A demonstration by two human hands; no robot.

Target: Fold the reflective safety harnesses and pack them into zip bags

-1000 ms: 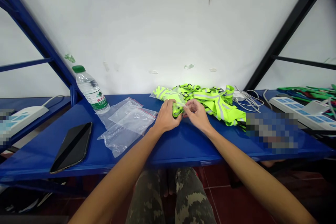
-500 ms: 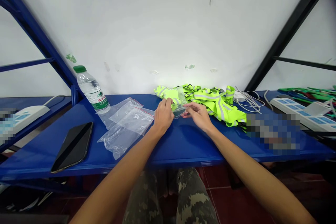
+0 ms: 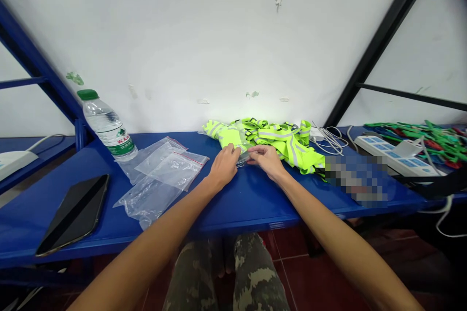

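Observation:
My left hand (image 3: pixel 223 166) and my right hand (image 3: pixel 265 159) meet at the middle of the blue shelf (image 3: pixel 248 199), both pinching the edges of a small clear plastic bag (image 3: pixel 242 157) that holds a folded neon-yellow reflective strap. Right behind the hands lies a heap of neon-yellow reflective straps (image 3: pixel 277 142) with grey stripes. A pile of empty clear zip bags (image 3: pixel 160 175) with red seal lines lies to the left of my left hand.
A water bottle (image 3: pixel 106 126) with a green cap stands at the back left. A black phone (image 3: pixel 71 214) lies face up near the front left edge. White cables (image 3: pixel 328 138) and a power strip (image 3: pixel 396 160) sit at the right, with green items (image 3: pixel 430 138) beyond.
The view has shifted, so everything sits further left. My hands stay together on the small bag, which has dropped from slightly raised to just above the shelf.

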